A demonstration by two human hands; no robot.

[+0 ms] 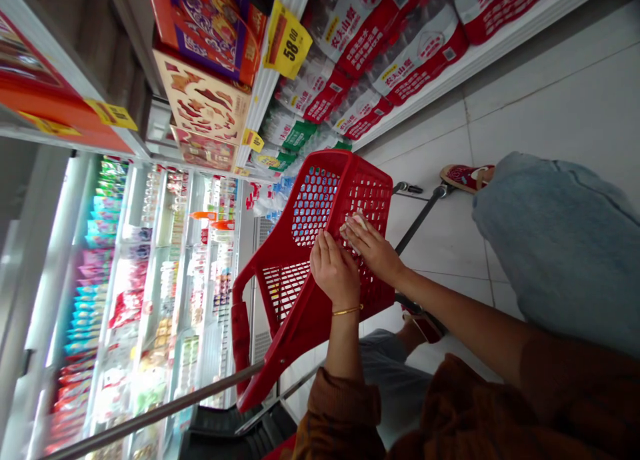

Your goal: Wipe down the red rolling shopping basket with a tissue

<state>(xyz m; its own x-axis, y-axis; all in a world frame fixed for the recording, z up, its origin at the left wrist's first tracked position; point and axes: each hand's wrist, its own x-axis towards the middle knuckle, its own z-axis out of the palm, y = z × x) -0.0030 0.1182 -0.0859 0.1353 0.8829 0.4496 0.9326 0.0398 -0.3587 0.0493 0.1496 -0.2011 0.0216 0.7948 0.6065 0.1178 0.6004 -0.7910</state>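
Two hands (334,267) (374,248) — one holding white cloth (361,219) — touch one cart (345,155).

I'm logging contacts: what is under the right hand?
Under the right hand, a pale cloth or tissue shows at the fingers, against the red shopping cart; what the palm covers is hidden.

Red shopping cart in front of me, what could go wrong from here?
The white cloth under the right hand might snag on the perforated red cart. If pushed, the cart could roll against the nearby shoe or bump the red-labelled bottles beside it.
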